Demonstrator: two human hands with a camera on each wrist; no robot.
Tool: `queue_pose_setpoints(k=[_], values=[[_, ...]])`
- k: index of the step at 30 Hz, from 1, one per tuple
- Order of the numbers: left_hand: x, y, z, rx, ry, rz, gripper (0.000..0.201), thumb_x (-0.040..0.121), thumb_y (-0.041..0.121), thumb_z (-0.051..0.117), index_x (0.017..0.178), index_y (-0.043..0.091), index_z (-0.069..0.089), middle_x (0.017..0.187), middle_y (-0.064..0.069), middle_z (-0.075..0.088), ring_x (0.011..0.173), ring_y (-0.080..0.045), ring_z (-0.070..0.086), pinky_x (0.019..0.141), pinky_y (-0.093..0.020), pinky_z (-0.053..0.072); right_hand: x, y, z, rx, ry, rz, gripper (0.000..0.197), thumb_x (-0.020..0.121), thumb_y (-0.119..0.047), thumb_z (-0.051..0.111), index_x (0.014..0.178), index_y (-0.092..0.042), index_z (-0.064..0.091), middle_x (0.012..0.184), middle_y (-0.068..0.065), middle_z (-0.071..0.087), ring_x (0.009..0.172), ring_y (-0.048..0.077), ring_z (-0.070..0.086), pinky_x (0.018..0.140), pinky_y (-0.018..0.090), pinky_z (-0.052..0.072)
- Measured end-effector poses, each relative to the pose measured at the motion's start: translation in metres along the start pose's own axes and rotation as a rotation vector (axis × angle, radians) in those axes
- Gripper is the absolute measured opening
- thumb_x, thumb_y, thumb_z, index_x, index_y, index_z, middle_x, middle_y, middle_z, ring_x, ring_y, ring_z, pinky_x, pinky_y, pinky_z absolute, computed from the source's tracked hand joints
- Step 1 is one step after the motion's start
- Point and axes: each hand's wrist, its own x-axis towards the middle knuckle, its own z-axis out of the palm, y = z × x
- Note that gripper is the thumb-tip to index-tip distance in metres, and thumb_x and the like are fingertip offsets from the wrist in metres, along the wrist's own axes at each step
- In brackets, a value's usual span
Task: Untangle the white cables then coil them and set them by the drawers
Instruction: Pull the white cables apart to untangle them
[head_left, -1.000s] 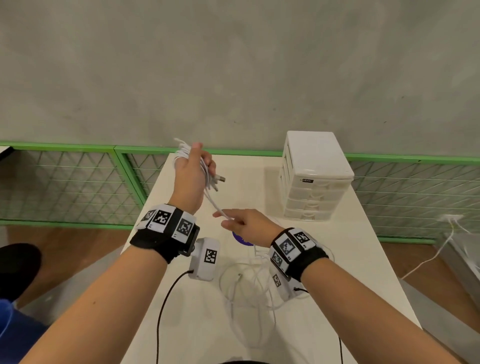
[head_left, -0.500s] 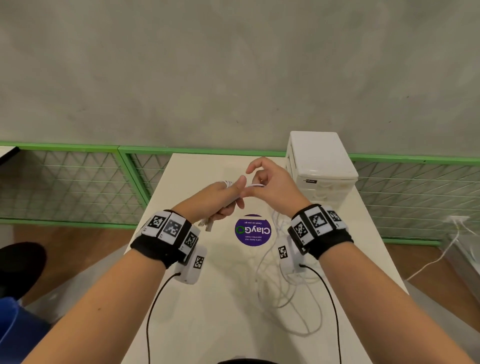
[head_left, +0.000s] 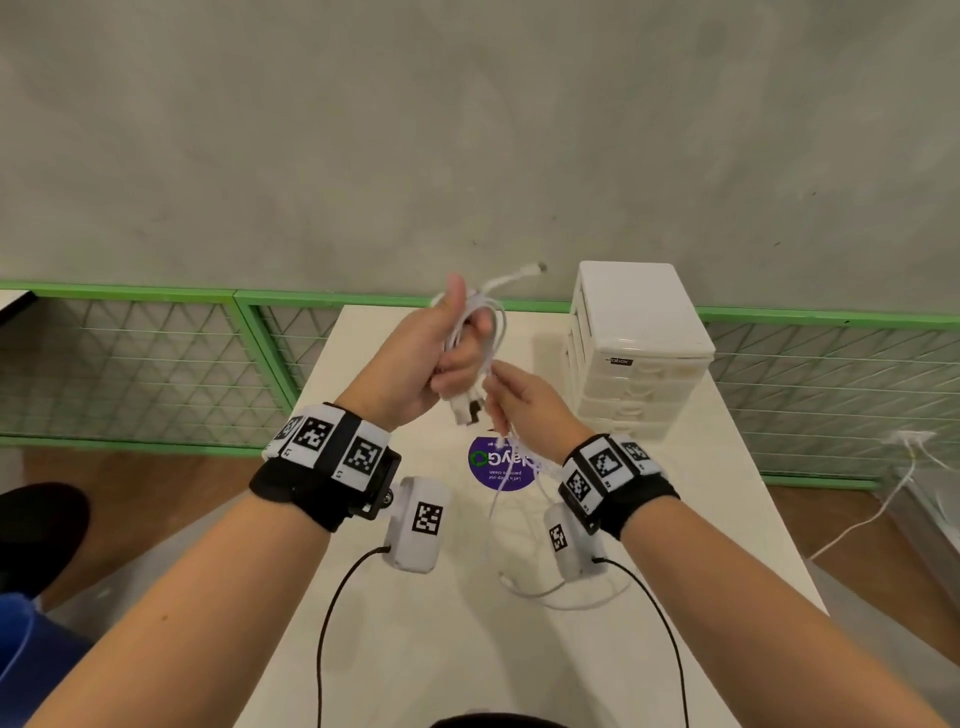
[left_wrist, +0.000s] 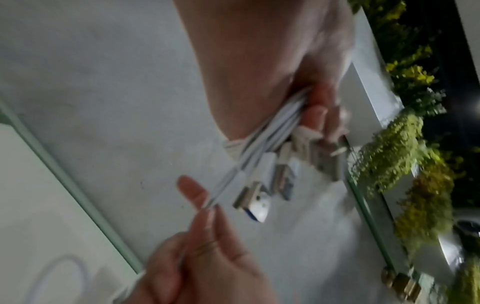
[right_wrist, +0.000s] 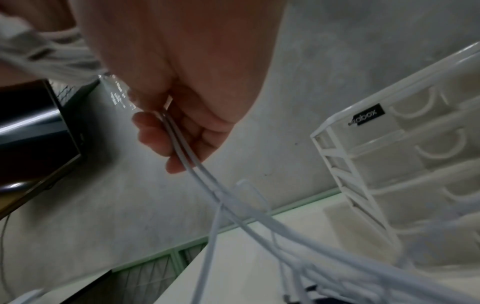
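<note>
table (head_left: 395, 649) | drawers (head_left: 636, 332) far right, label "abox", first letters unclear | sticker (head_left: 491, 465) reads "ClayG", upside down | left hand (head_left: 415, 358) fisted round cables (head_left: 480, 332), bundle upright, plugs down | right hand (head_left: 530, 405) just below, pinching two strands that trail down to loose loops (head_left: 550, 592) | right hand nearer drawers

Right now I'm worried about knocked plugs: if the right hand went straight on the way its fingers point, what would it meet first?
Probably the left hand gripping the white cables, whose plugs hang beside the right hand; depth is uncertain.
</note>
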Motion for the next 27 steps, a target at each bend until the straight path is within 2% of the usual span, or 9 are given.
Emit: queue_pose_setpoints(k=[2, 5, 10, 13, 16, 19, 22, 24, 27], values=[[0.008, 0.001, 0.002, -0.071, 0.169, 0.110, 0.046, 0.094, 0.052, 0.027, 0.080, 0.012, 0.047, 0.044, 0.009, 0.028, 0.032, -0.005, 0.024, 0.034, -0.016, 0.021, -0.002, 0.008, 0.010, -0.044, -0.049, 0.020, 0.026, 0.100, -0.015, 0.036, 0.116, -0.023, 0.056, 0.059, -0.005, 0.044, 0.050, 0.009, 0.041, 0.060, 0.027, 0.041], [0.015, 0.003, -0.001, -0.169, 0.406, 0.263, 0.037, 0.102, 0.039, 0.030, 0.078, 0.014, 0.043, 0.048, 0.007, 0.033, 0.037, -0.007, 0.031, 0.038, -0.019, 0.028, -0.009, 0.018, 0.024, -0.089, -0.178, 0.067, 0.024, 0.100, -0.019, 0.037, 0.116, -0.022, 0.055, 0.062, -0.009, 0.040, 0.054, 0.008, 0.039, 0.059, 0.025, 0.039], [0.021, 0.003, -0.032, 0.237, 0.534, 0.476, 0.030, 0.100, 0.027, 0.042, 0.072, 0.019, 0.042, 0.056, 0.006, 0.043, 0.049, -0.013, 0.041, 0.050, -0.033, 0.036, -0.022, 0.023, 0.028, -0.217, -0.298, 0.057, 0.023, 0.099, -0.024, 0.040, 0.111, -0.030, 0.058, 0.066, -0.005, 0.040, 0.058, 0.010, 0.040, 0.065, 0.026, 0.038], [0.016, -0.010, -0.048, 0.804, 0.538, 0.261, 0.014, 0.097, 0.024, 0.051, 0.087, 0.014, 0.049, 0.060, 0.002, 0.045, 0.053, -0.014, 0.042, 0.056, -0.037, 0.042, -0.021, 0.008, 0.021, -0.152, -0.238, -0.022, 0.021, 0.097, -0.025, 0.046, 0.101, -0.036, 0.064, 0.067, 0.008, 0.042, 0.061, 0.016, 0.037, 0.064, 0.027, 0.036], [0.006, -0.027, -0.050, 1.228, 0.399, -0.052, 0.028, 0.096, 0.035, 0.051, 0.082, 0.011, 0.053, 0.057, 0.003, 0.042, 0.047, -0.010, 0.040, 0.048, -0.023, 0.035, -0.015, -0.009, 0.012, -0.122, -0.185, -0.085, 0.018, 0.097, -0.020, 0.050, 0.095, -0.020, 0.069, 0.062, -0.011, 0.052, 0.054, 0.002, 0.036, 0.058, 0.016, 0.031], [-0.002, -0.034, -0.042, 1.076, 0.234, -0.241, 0.060, 0.094, 0.056, 0.038, 0.072, 0.002, 0.056, 0.046, 0.002, 0.041, 0.036, -0.012, 0.037, 0.039, -0.022, 0.032, -0.008, -0.018, 0.002, -0.105, -0.089, -0.110, 0.017, 0.094, -0.016, 0.055, 0.095, -0.011, 0.071, 0.070, -0.012, 0.064, 0.061, -0.002, 0.049, 0.066, 0.016, 0.039], [-0.005, -0.033, -0.031, 0.847, 0.074, -0.362, 0.063, 0.084, 0.067, 0.035, 0.070, 0.007, 0.048, 0.042, 0.006, 0.035, 0.035, -0.010, 0.026, 0.039, -0.018, 0.024, -0.003, -0.018, -0.009, -0.141, 0.002, -0.135, 0.016, 0.091, -0.010, 0.057, 0.085, -0.023, 0.066, 0.072, -0.015, 0.066, 0.070, -0.003, 0.059, 0.072, 0.021, 0.047], [-0.007, -0.030, -0.023, 0.827, -0.026, -0.408, 0.059, 0.083, 0.065, 0.042, 0.069, 0.009, 0.045, 0.043, 0.005, 0.033, 0.038, -0.011, 0.023, 0.038, -0.018, 0.021, 0.000, -0.018, -0.017, -0.297, 0.016, -0.170, 0.016, 0.090, -0.016, 0.056, 0.080, -0.029, 0.059, 0.076, -0.003, 0.067, 0.074, 0.015, 0.062, 0.071, 0.036, 0.051], [-0.009, -0.025, -0.017, 0.806, -0.124, -0.470, 0.047, 0.093, 0.047, 0.050, 0.063, 0.013, 0.038, 0.043, 0.005, 0.031, 0.037, -0.011, 0.022, 0.037, -0.019, 0.019, 0.002, -0.019, -0.025, -0.439, -0.023, -0.163, 0.006, 0.090, -0.025, 0.054, 0.088, -0.021, 0.059, 0.075, -0.011, 0.065, 0.077, 0.017, 0.062, 0.070, 0.033, 0.050]])
